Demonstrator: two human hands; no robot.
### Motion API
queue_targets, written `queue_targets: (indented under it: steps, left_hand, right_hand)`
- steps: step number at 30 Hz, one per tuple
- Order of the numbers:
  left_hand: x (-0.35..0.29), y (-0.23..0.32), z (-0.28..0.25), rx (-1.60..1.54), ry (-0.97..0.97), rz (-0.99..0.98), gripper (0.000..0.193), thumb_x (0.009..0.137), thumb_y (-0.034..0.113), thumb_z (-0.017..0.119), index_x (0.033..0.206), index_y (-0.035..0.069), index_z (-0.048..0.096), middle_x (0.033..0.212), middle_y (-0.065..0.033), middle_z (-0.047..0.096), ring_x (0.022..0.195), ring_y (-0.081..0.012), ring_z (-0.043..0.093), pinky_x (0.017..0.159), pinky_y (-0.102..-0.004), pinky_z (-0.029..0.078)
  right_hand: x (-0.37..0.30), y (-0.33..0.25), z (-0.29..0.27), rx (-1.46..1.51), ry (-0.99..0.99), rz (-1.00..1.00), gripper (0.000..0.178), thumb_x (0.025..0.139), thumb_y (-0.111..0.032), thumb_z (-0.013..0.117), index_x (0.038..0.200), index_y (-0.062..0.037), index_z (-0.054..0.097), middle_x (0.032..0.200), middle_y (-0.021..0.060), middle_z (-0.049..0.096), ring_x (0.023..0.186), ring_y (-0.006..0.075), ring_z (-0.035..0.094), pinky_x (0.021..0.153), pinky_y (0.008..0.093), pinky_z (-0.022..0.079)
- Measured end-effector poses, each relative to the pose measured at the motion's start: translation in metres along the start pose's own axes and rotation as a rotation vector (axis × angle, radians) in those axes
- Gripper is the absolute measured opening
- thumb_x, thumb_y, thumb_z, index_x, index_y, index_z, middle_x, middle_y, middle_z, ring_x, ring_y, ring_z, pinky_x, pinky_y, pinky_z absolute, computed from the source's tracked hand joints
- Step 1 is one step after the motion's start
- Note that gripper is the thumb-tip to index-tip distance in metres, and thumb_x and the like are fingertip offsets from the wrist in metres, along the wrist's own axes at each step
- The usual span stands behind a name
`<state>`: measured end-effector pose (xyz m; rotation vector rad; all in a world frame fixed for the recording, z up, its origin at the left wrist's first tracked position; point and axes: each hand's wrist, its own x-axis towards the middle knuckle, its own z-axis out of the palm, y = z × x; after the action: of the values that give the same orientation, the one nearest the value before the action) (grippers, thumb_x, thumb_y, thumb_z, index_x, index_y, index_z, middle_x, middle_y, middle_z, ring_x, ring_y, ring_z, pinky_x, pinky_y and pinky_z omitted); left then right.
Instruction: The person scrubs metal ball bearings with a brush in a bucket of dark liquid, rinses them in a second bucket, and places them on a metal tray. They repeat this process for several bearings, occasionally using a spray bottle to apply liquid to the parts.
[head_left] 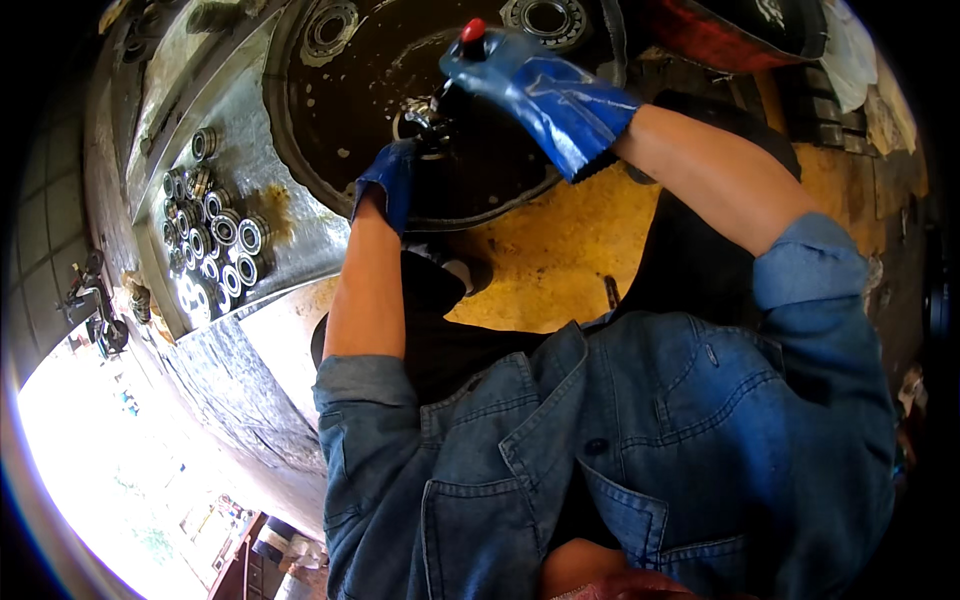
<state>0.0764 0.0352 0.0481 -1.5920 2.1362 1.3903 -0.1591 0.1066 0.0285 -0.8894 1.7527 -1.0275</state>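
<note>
Has small bearings (224,231) clustered toward the lower left corner of the metal tray (245,140), a larger bearing (312,40) by the upper left rim of the dark basin (470,218); lowers the gloved left hand (388,178) beside a shiny metal part (428,120) near the basin's middle, cannot tell whether gripping it; closes the gloved right hand (505,75) around a red-ended tool (473,31)

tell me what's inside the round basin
The basin holds dark liquid, a large bearing at far left, a second bearing at far right, and a shiny metal part by the left hand. The liquid hides the basin's bottom; the right hand covers what's below it.
</note>
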Motion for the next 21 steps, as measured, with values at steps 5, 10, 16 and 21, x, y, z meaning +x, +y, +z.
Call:
queue_targets:
  steps: [5, 10, 16, 21]
  left_hand:
    - [0.020, -0.071, -0.005, 0.147, 0.209, 0.308, 0.040, 0.101, 0.036, 0.049, 0.126, 0.010, 0.066, 0.121, -0.0123, 0.070, 0.105, -0.0219, 0.069, 0.090, -0.0338, 0.052]
    - [-0.010, -0.027, -0.009, 0.032, 0.218, 0.074, 0.034, 0.095, 0.037, 0.062, 0.104, 0.006, 0.074, 0.094, -0.0022, 0.068, 0.083, -0.0104, 0.057, 0.078, -0.0289, 0.047]
    - [-0.003, -0.003, -0.002, -0.736, -0.013, -0.178, 0.030, 0.100, 0.033, 0.053, 0.111, 0.009, 0.068, 0.089, -0.0024, 0.066, 0.080, -0.0149, 0.056, 0.077, -0.0275, 0.047]
    - [-0.003, 0.005, -0.002, -0.954, -0.031, -0.115, 0.029, 0.101, 0.032, 0.051, 0.111, 0.009, 0.067, 0.090, -0.0027, 0.066, 0.081, -0.0149, 0.057, 0.078, -0.0272, 0.047]
  right_hand:
    - [0.018, -0.005, 0.001, 0.045, 0.132, -0.090, 0.045, 0.089, -0.048, 0.068, 0.116, -0.0122, 0.070, 0.098, 0.0106, 0.074, 0.090, 0.0233, 0.071, 0.087, 0.0353, 0.056]
    - [-0.012, -0.064, 0.010, -0.386, 0.083, -0.193, 0.028, 0.095, -0.034, 0.069, 0.118, -0.0175, 0.068, 0.108, 0.0103, 0.071, 0.102, 0.0210, 0.070, 0.093, 0.0341, 0.058]
    - [0.007, -0.039, -0.011, -0.478, 0.294, -0.433, 0.030, 0.090, -0.045, 0.068, 0.107, -0.0210, 0.071, 0.088, 0.0029, 0.072, 0.078, 0.0216, 0.069, 0.080, 0.0336, 0.058]
    - [-0.015, -0.046, 0.007, -0.420, 0.164, -0.516, 0.027, 0.090, -0.032, 0.074, 0.110, -0.0144, 0.070, 0.101, 0.0053, 0.074, 0.090, 0.0208, 0.073, 0.086, 0.0342, 0.060]
